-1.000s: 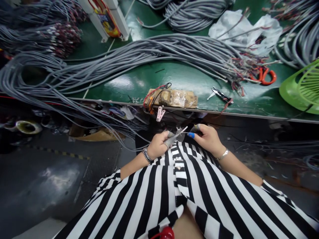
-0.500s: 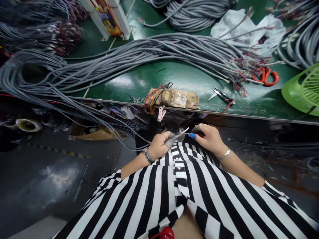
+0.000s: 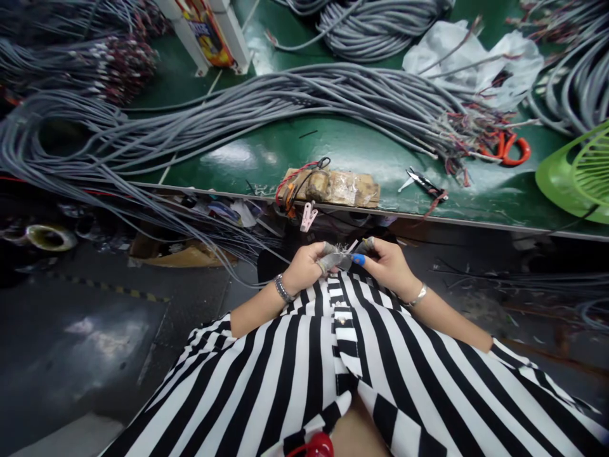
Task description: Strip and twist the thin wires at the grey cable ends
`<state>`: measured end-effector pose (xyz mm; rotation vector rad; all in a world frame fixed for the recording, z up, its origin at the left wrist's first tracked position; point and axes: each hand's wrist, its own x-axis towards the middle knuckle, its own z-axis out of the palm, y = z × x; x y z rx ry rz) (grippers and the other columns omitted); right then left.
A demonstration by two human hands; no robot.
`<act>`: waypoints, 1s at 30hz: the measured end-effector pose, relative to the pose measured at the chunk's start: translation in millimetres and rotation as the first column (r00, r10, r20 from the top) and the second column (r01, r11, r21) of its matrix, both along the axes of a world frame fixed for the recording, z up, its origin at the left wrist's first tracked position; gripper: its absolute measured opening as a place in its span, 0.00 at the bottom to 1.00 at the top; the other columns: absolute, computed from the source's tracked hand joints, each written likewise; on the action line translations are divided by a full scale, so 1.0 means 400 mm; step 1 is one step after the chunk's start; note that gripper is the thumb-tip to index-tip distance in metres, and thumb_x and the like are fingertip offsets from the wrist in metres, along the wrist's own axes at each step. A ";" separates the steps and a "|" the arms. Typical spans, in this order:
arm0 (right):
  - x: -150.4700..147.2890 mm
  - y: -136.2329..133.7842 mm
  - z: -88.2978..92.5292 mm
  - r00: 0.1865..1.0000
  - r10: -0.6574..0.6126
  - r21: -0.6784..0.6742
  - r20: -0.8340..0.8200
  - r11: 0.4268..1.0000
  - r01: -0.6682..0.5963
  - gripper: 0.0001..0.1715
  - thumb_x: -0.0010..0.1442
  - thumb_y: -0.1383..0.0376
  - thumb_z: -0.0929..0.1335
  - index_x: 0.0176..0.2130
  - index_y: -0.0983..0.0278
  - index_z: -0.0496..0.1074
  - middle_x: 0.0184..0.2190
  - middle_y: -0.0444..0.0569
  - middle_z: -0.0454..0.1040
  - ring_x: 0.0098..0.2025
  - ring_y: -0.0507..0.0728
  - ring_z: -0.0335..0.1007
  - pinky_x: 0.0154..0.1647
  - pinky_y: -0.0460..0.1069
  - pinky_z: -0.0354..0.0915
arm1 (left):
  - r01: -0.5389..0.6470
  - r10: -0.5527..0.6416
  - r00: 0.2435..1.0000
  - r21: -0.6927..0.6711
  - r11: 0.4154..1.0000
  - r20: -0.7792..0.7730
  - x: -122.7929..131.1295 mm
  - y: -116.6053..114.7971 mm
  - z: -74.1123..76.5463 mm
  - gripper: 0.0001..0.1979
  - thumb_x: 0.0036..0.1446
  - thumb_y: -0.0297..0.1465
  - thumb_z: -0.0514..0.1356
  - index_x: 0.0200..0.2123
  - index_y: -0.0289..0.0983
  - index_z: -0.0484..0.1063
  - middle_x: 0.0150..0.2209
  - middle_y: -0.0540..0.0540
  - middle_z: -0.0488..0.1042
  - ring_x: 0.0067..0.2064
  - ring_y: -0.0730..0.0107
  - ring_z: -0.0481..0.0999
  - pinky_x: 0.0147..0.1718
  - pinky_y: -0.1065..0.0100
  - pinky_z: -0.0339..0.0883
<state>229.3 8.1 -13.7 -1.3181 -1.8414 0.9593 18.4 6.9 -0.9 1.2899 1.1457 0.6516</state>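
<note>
Since the earlier frame, the right hand (image 3: 392, 265) has moved to the left, and its fingertips are now just beside those of the left hand (image 3: 303, 266). The left hand has moved only a little.

The left hand is closed in a pinch: thumb and forefinger, both covered with greyish tape, grasp a grey cable end (image 3: 341, 249), from which fine frayed strands come out. This end is in front of the striped shirt (image 3: 314, 343), nearer than the edge of the green desk (image 3: 361, 149). The right hand is half closed, its blue-covered thumb and taped forefinger bent towards the frayed strands and a small white piece; I cannot tell whether they grip a strand.

Of the containers, a cardboard box (image 3: 190, 255) is open below the desk at the left, its inside too dark to read. At the far right on the desk is a crumpled white plastic bag (image 3: 514, 60), with cable ends lying over it; its content I cannot tell.

Across the desk lies a long cable bundle (image 3: 333, 89). Orange-handled scissors (image 3: 516, 152) are beside its right end, and small pliers (image 3: 425, 183) lie nearer. A wooden block (image 3: 352, 187) rests at the near edge, with a pink clip (image 3: 308, 217) just in front.
</note>
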 end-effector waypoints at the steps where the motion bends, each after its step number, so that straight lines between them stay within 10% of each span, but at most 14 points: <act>1: 0.002 0.000 0.003 1.000 -0.002 0.004 0.019 1.000 0.002 0.15 0.56 0.55 0.68 0.28 0.64 0.69 0.24 0.45 0.71 0.26 0.52 0.63 0.27 0.46 0.60 | 0.007 -0.007 1.000 -0.018 1.000 0.011 0.004 0.004 0.002 0.15 0.53 0.40 0.62 0.35 0.33 0.72 0.29 0.46 0.76 0.27 0.72 0.77 0.21 0.77 0.66; 9: 0.009 -0.011 0.003 0.995 -0.020 0.032 0.099 0.999 0.017 0.12 0.56 0.56 0.68 0.29 0.63 0.72 0.25 0.47 0.73 0.27 0.53 0.66 0.29 0.47 0.61 | 0.184 -0.158 0.973 0.151 0.971 -0.171 -0.003 0.018 -0.004 0.10 0.56 0.36 0.59 0.32 0.34 0.72 0.23 0.50 0.72 0.22 0.78 0.71 0.21 0.77 0.64; 14: 0.007 -0.010 0.000 0.998 0.047 0.065 0.048 0.997 -0.050 0.13 0.58 0.57 0.68 0.28 0.64 0.70 0.24 0.46 0.71 0.27 0.52 0.65 0.29 0.47 0.59 | 0.093 0.026 0.958 0.391 0.916 -0.287 0.004 0.003 -0.016 0.05 0.53 0.29 0.58 0.28 0.34 0.71 0.25 0.50 0.72 0.26 0.76 0.70 0.26 0.75 0.63; 21: 0.006 -0.004 0.007 0.985 0.153 0.223 0.080 0.960 -0.167 0.17 0.59 0.57 0.65 0.23 0.63 0.65 0.21 0.44 0.64 0.24 0.50 0.58 0.26 0.46 0.55 | -0.168 0.172 0.984 0.100 0.981 -0.041 0.025 -0.013 -0.001 0.08 0.55 0.34 0.58 0.27 0.35 0.66 0.18 0.54 0.66 0.15 0.82 0.61 0.14 0.77 0.53; 27: -0.001 -0.014 -0.007 0.990 -0.096 0.134 0.106 0.988 0.081 0.10 0.58 0.60 0.67 0.28 0.63 0.68 0.24 0.46 0.70 0.27 0.53 0.64 0.29 0.47 0.59 | 0.046 0.008 0.983 0.282 0.958 -0.185 0.009 -0.006 -0.022 0.07 0.51 0.32 0.61 0.27 0.35 0.68 0.24 0.51 0.71 0.24 0.78 0.67 0.24 0.75 0.62; 30: 0.000 -0.016 -0.009 0.995 -0.017 0.100 0.100 0.995 0.007 0.11 0.57 0.60 0.67 0.27 0.63 0.69 0.23 0.45 0.69 0.26 0.52 0.64 0.28 0.47 0.58 | 0.130 0.003 0.933 0.346 0.929 -0.359 0.000 -0.001 -0.029 0.06 0.50 0.29 0.59 0.24 0.35 0.67 0.22 0.51 0.69 0.24 0.77 0.65 0.24 0.75 0.59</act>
